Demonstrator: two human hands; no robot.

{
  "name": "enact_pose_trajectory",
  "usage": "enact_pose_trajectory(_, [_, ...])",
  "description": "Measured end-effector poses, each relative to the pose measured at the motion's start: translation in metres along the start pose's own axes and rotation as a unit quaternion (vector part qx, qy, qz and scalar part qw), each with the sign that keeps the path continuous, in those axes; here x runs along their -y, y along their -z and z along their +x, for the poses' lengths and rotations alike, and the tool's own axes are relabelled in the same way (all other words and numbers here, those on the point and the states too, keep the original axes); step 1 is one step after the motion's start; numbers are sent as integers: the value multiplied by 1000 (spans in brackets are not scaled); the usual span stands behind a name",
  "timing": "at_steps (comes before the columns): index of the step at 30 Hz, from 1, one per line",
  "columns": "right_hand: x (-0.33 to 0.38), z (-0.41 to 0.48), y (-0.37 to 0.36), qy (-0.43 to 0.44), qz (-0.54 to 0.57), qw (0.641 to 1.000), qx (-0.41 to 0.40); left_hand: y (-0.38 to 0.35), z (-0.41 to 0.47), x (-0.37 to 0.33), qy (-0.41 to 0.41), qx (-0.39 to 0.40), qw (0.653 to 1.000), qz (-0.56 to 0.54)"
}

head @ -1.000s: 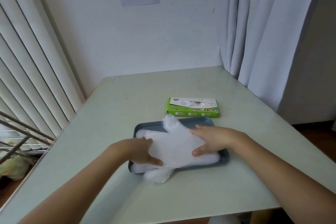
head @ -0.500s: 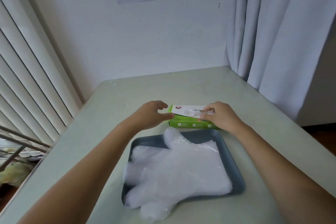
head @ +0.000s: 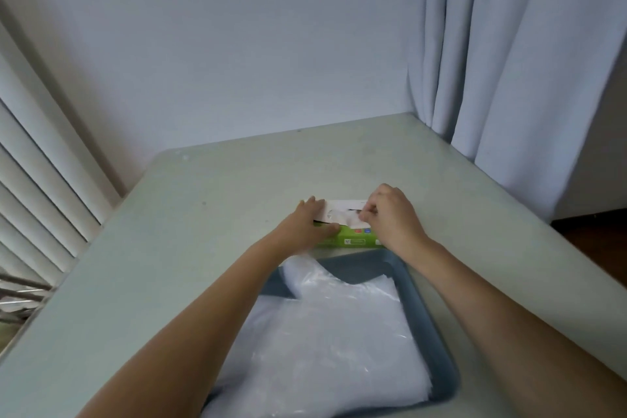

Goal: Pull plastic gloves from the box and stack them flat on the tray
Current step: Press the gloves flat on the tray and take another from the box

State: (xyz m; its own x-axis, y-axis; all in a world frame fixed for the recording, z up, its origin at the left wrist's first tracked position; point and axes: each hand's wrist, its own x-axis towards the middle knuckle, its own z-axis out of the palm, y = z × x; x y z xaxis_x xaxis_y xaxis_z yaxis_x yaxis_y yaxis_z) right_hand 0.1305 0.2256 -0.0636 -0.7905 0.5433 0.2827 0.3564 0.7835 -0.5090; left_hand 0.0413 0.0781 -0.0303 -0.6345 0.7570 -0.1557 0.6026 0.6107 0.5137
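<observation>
A green and white glove box [head: 353,237] lies on the table just beyond the tray. My left hand [head: 307,224] grips the box's left end, thumb on its front face. My right hand [head: 390,217] pinches a clear plastic glove [head: 341,214] at the slot in the box's top. A stack of clear plastic gloves [head: 325,346] lies flat in the dark grey tray [head: 427,326], with one glove thumb reaching over the tray's far left part.
The pale green table [head: 176,248] stands in a corner. White vertical blinds [head: 37,153] hang on the left and a white curtain [head: 509,44] on the right. A metal rack [head: 20,295] sits off the table's left edge.
Both hands left the glove stack on the tray and moved forward to the box. The left hand now holds the box and the right pinches a glove at the slot.
</observation>
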Motion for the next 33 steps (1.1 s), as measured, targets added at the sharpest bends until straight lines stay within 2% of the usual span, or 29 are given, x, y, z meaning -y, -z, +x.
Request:
enact_pose_trajectory(10, [2, -4, 3, 15, 81, 997, -3, -7, 10, -5, -19, -7, 999, 35])
enact_pose_trajectory(16, [3, -5, -7, 35, 32, 998, -45, -12, 10, -2, -25, -23, 999, 38])
enact_pose_trajectory(23, [0, -3, -12, 80, -1, 995, -55, -14, 12, 3, -23, -9, 999, 44])
enact_pose_trajectory(26, [-5, -1, -9, 72, -3, 996, -59, -14, 13, 3, -22, -8, 999, 44])
enact_pose_trajectory(28, [-8, 0, -6, 77, 2, 996, -45, -14, 13, 4, -22, -7, 999, 43])
enact_pose_trajectory(33, [-6, -2, -3, 165, 56, 985, 12, -13, 17, 8, -20, 5, 999, 32])
